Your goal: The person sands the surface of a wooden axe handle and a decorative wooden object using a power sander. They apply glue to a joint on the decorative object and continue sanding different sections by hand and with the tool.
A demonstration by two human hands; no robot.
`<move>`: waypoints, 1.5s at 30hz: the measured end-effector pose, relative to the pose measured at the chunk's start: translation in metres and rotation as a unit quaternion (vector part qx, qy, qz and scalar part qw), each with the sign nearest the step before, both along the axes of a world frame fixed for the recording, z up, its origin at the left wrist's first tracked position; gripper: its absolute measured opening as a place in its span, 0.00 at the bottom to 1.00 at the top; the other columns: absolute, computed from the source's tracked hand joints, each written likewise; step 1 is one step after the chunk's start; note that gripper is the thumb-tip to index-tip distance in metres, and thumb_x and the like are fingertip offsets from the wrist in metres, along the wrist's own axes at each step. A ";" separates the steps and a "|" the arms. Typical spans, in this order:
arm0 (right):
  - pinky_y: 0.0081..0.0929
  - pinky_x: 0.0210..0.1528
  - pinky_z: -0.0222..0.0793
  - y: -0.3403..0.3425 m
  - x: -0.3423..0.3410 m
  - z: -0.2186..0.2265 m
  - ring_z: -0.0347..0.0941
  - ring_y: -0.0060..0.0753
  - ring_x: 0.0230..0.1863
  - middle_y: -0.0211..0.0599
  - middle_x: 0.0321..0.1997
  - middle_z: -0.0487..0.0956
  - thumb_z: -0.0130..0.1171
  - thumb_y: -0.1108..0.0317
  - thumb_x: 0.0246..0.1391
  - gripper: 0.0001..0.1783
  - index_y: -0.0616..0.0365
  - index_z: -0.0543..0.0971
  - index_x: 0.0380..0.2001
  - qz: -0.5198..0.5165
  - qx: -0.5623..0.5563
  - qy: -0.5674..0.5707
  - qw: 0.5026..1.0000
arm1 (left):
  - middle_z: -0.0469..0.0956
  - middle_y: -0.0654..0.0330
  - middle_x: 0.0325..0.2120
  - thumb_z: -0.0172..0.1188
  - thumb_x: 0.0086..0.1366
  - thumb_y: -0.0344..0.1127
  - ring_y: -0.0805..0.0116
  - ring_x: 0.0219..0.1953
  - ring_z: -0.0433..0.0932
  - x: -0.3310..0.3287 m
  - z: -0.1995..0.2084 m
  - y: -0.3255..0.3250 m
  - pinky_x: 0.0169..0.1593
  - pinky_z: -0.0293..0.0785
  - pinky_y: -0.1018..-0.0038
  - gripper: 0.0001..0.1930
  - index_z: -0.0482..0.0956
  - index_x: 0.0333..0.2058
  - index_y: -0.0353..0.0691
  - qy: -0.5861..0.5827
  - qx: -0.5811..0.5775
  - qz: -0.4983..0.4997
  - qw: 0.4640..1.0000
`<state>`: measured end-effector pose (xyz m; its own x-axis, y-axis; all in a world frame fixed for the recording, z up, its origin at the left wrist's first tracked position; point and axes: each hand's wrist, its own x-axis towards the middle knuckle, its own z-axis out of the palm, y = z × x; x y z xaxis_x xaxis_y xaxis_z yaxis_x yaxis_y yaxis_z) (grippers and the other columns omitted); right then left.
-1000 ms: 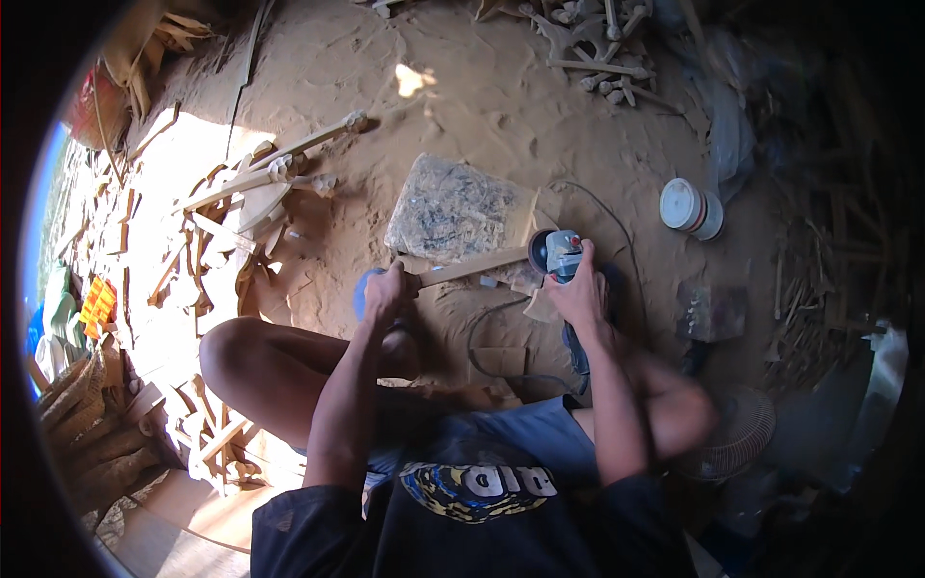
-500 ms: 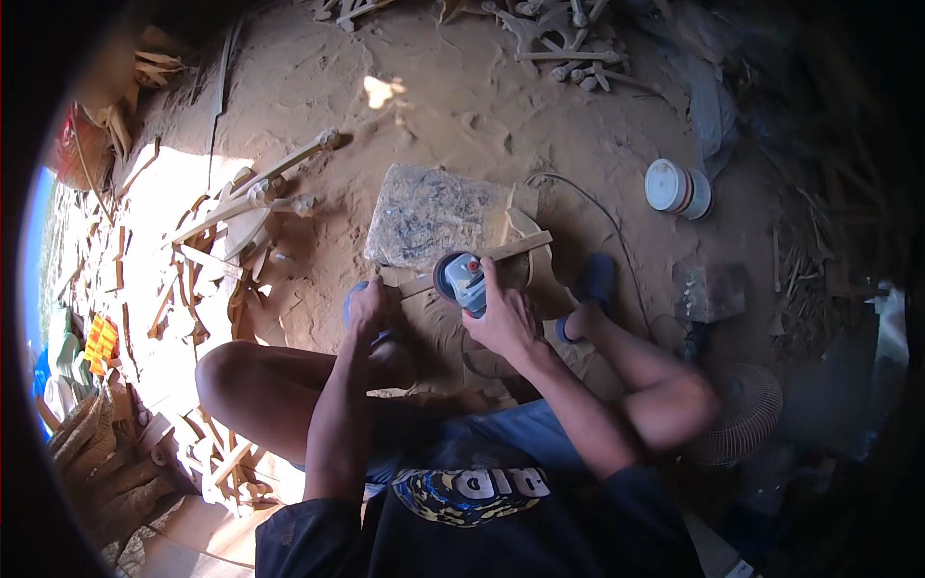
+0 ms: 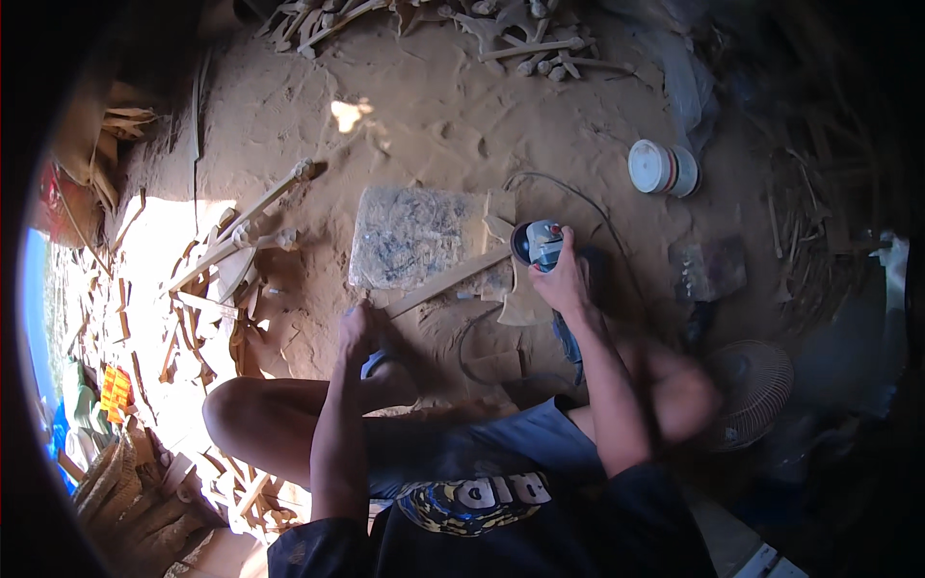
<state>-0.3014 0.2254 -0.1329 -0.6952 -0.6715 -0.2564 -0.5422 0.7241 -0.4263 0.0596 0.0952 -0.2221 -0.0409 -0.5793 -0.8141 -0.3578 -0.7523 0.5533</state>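
Note:
A long, narrow wooden piece (image 3: 448, 281) lies slanted across the near edge of a worn, stained block (image 3: 409, 236). Its near left end is gripped by my left hand (image 3: 358, 329), whose fingers are closed round it. My right hand (image 3: 567, 275) is wrapped round an angle grinder (image 3: 545, 247) with a dark disc. That disc sits at the far right end of the wooden piece; whether it touches the wood I cannot tell. A flat pale wooden offcut (image 3: 530, 304) lies beneath, near my right hand. The grinder's cord loops on the sandy ground.
Carved wooden legs and scraps (image 3: 236, 250) lie in sunlight at the left, with more carved pieces (image 3: 530, 43) at the far side. A white bucket (image 3: 652, 168) stands at the right. A fan (image 3: 756, 395) is beside my right knee. Sawdust covers the ground (image 3: 279, 116).
My right hand has moved the grinder right and away from me, from the middle of the wooden piece to its far end. The wooden piece now slants more steeply; the whole view has shifted slightly.

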 end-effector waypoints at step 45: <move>0.48 0.54 0.77 0.040 -0.035 0.091 0.82 0.61 0.52 0.56 0.51 0.83 0.73 0.61 0.48 0.49 0.54 0.60 0.71 -0.076 -0.316 -0.008 0.946 | 0.82 0.46 0.49 0.65 0.67 0.56 0.40 0.47 0.83 -0.029 -0.007 0.031 0.46 0.79 0.49 0.21 0.81 0.48 0.45 -0.121 -0.467 -0.515 0.708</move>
